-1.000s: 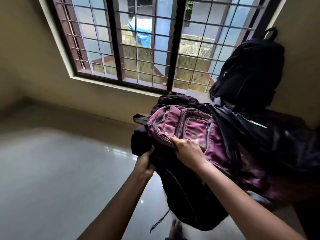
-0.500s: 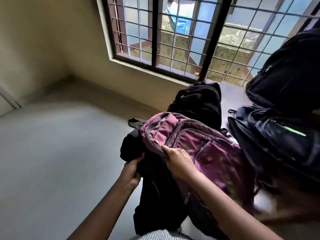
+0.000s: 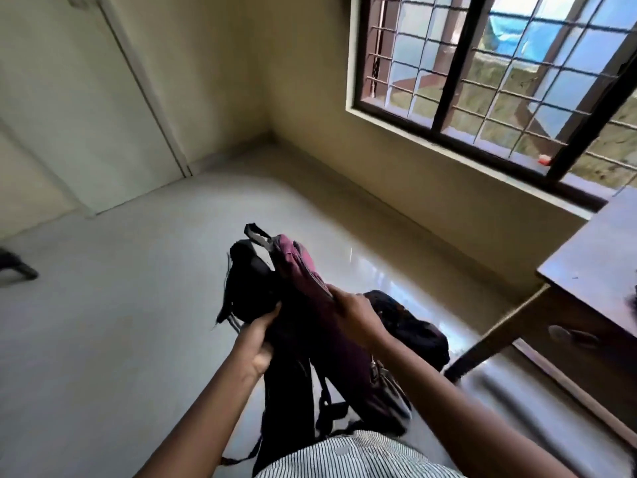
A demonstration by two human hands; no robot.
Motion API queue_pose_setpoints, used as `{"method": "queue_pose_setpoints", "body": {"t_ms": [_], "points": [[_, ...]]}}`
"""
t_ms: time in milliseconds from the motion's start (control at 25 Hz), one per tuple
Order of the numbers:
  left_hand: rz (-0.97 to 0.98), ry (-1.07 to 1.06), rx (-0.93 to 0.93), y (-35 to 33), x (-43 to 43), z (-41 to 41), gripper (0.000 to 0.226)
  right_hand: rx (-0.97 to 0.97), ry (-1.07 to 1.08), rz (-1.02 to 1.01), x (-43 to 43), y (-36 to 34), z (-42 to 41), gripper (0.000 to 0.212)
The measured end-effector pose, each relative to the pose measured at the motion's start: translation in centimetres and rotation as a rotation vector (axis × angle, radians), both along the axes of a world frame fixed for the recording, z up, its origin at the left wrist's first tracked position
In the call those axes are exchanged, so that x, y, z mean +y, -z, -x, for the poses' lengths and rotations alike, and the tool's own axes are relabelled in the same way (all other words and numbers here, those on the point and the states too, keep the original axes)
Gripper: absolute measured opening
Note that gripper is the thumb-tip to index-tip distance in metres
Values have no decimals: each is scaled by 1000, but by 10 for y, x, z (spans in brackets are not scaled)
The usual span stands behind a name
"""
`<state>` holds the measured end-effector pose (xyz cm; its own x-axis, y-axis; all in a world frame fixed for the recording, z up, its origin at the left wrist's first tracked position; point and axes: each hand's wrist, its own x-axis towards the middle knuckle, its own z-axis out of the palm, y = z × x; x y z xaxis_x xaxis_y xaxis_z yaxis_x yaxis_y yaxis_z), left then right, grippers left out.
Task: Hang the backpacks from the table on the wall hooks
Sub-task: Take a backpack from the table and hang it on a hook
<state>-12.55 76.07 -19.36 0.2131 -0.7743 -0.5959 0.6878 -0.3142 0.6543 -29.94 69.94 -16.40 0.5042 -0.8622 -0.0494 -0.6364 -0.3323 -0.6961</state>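
While both hands carry it clear of the table [image 3: 599,257], the maroon backpack [image 3: 310,305] hangs in mid-air over the floor [image 3: 120,322], so the step in hand reads as transport: pack lifted, not yet hung.

Grip: left hand [image 3: 256,343] is curled tight on the black back panel/strap area at the pack's left side; right hand [image 3: 351,315] is clamped over the maroon front face, fingers wrapped round its edge. Neither hand is spread. The top carry loop [image 3: 256,234] stands free above and beyond both hands, nothing on it. Loose black straps [image 3: 324,405] trail below the grip, toward the person's striped shirt [image 3: 351,457].

Next move, as judged: find the wall hooks, none of which show in this view, raise the pack and present the carry loop to one. Likely needs one hand shifted up to the loop.

Surroundings: table to the right of the grip, close by; its leg [image 3: 496,329] slants down just past the right forearm. Barred window [image 3: 499,74] up and right. Pale door [image 3: 79,108] far left, beyond. A dark object [image 3: 17,267] at the far-left floor edge, unidentifiable.

Obstructions: dangling straps may snag on the table leg or underfoot. Floor ahead otherwise open.
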Motion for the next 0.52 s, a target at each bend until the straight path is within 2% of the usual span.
{"method": "queue_pose_setpoints", "body": {"t_ms": [160, 320, 520], "points": [[-35, -133, -56, 3, -20, -51, 22, 54, -152, 5, -45, 12, -65, 41], [-88, -209, -55, 11, -68, -93, 39, 73, -213, 9, -102, 30, -116, 38], [-132, -264, -100, 0, -156, -143, 21, 75, -273, 0, -195, 33, -169, 36]]}}
